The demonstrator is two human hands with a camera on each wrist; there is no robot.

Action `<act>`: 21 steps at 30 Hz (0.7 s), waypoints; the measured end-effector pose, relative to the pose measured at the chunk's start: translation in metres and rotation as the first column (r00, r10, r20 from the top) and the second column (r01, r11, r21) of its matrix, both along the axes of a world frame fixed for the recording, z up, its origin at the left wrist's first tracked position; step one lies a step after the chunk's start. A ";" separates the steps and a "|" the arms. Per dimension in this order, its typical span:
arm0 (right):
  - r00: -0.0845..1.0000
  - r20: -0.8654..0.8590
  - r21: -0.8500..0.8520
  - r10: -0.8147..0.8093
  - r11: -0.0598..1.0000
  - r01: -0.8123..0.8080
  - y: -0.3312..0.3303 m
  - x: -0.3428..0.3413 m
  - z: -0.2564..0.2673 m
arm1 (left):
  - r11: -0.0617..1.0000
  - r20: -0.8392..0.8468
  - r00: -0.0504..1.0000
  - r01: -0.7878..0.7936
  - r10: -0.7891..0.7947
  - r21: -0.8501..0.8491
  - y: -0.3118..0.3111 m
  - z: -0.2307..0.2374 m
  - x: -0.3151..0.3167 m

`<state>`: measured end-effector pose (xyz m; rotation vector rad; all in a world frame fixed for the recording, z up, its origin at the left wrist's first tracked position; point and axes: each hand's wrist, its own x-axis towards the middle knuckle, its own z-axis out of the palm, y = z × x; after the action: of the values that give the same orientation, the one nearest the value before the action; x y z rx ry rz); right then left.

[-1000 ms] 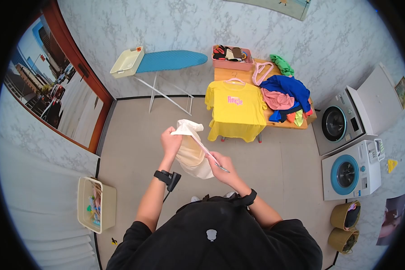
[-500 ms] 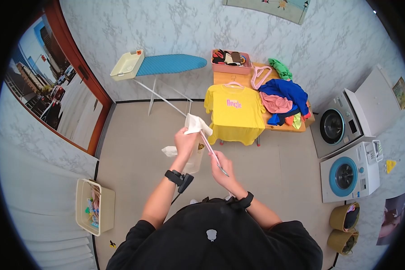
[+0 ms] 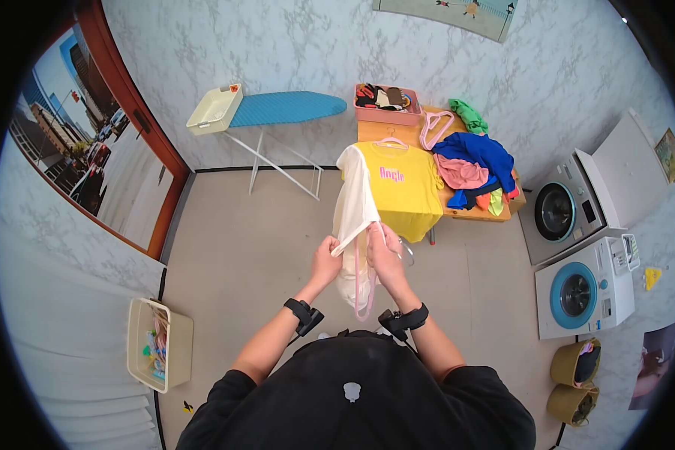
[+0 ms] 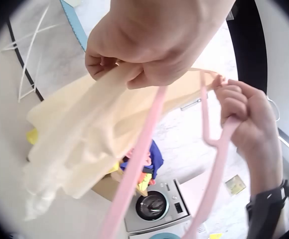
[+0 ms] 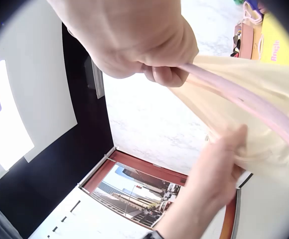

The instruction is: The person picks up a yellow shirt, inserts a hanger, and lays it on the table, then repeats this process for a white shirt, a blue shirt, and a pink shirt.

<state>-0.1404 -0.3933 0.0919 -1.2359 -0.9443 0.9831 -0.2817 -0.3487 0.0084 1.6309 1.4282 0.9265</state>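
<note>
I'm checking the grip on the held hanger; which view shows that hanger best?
The left wrist view: the hanger is large there, with the right hand gripping it. The head view shows it small; the right wrist view, just one bar.

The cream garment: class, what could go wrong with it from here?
The left hand pinches a gathered fold of the cream garment, so the cloth could slip free. The pink hanger, gripped in the right hand, runs close along the fabric and might snag or stretch it.
</note>
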 end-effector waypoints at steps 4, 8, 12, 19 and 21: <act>0.884 -0.467 0.181 -0.031 0.975 0.130 -0.003 0.009 0.045 | 0.994 -0.191 0.976 0.092 -0.101 -0.057 -0.012 -0.018 -0.012; 0.814 -0.561 0.170 -0.150 0.942 0.291 0.015 0.034 0.032 | 0.951 -0.065 0.957 0.271 -0.283 -0.148 -0.011 -0.032 -0.020; 0.745 -0.602 0.045 -0.287 0.920 0.390 0.034 0.057 0.015 | 0.870 -0.070 0.886 0.432 -0.459 -0.238 -0.011 -0.016 -0.023; 0.721 -0.537 -0.009 -0.438 0.857 0.514 0.045 0.074 -0.018 | 0.809 -0.003 0.873 0.450 -0.487 -0.379 -0.031 0.014 -0.011; 0.764 -0.461 -0.020 -0.452 0.866 0.500 0.039 0.070 -0.024 | 0.849 -0.028 0.876 0.459 -0.482 -0.260 -0.037 0.014 -0.013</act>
<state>-0.0708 -0.3548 0.0680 -1.0189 -0.2767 0.7464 -0.2945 -0.3860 0.0227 1.7356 1.0686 0.3771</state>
